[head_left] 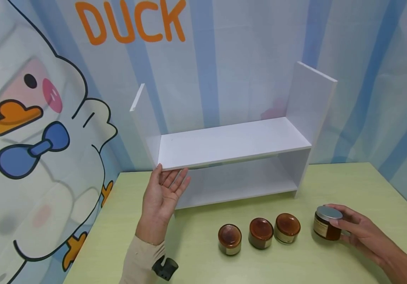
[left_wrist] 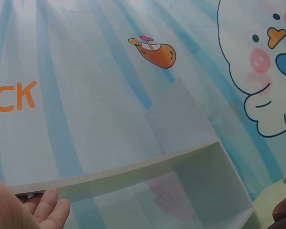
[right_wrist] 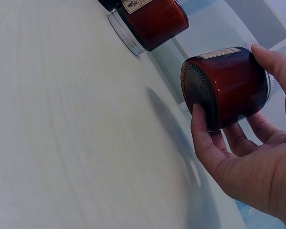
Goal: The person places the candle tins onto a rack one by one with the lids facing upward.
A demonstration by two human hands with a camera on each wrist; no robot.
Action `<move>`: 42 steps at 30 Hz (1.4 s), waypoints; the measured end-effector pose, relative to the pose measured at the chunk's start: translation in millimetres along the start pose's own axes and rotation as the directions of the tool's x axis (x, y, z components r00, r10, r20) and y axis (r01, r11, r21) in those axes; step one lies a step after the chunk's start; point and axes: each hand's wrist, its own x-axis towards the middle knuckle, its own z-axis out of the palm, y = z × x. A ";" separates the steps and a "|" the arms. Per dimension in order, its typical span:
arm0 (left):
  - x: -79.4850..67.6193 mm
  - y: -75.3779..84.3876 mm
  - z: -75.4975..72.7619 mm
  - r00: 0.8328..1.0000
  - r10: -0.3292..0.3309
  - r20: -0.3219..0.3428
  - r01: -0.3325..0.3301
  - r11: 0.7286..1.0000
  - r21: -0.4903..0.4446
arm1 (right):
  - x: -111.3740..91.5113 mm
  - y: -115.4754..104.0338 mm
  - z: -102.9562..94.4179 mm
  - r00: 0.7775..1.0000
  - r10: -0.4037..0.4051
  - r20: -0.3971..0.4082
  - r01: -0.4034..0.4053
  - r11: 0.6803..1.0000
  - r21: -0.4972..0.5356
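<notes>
My right hand (head_left: 363, 232) grips an amber glass jar (head_left: 325, 228) with a silver lid and a pale label. Held lid up, this jar hangs clear of the table, its shadow apart from it in the right wrist view. At the left end of a white two-level shelf (head_left: 235, 142), my left hand (head_left: 162, 197) pinches the upper board's front edge, thumb at the top and fingers beneath. Three more amber jars, a left one (head_left: 230, 238), a middle one (head_left: 261, 232) and a right one (head_left: 287, 228), stand upside down before the shelf.
The shelf stands on a pale green table (head_left: 196, 252), its side panels rising above the upper board. Close behind hangs a light blue striped backdrop (head_left: 246, 51) with cartoon ducks. A black wrist device (head_left: 165, 268) sits on the left sleeve.
</notes>
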 end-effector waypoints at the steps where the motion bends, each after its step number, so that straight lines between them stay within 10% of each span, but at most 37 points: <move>1: 0.1 0.1 0.1 1.000 -0.001 0.000 0.001 1.000 0.000 | 0.1 -0.2 0.2 1.000 0.004 -0.003 -0.004 1.000 -0.004; 42: 1.9 -0.7 -2.6 1.000 0.003 0.022 -0.003 1.000 -0.010 | 0.4 -19.4 10.8 0.994 -0.112 -0.014 0.111 0.991 -0.074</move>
